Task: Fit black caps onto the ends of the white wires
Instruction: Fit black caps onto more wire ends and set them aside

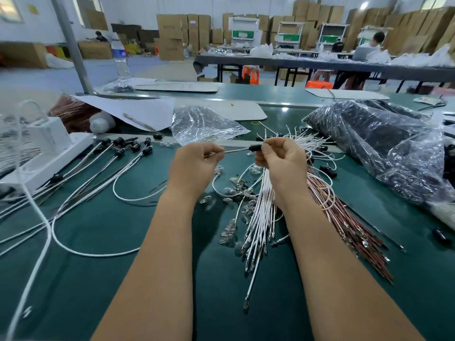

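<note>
1. I see a green bench carrying everything.
2. Capped white wires lie at left, beside a white box.
3. A loose wire bundle lies centre, red-brown wires just right.
4. Plastic bags sit at right.

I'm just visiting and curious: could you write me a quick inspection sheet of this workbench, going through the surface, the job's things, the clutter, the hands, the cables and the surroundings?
Surface: green bench mat, mostly covered.
Job's things: white wire held level between both hands; black cap at its right end; bundle of uncapped white wires below the hands; capped wires laid out at left.
Clutter: clear plastic bag, large bag of black parts, small glass bulbs, reddish wires.
Hands: left hand pinches the wire; right hand grips the cap.
Cables: thick white cord loops along the left side.
Surroundings: cardboard boxes, water bottle, seated people at far tables.
</note>
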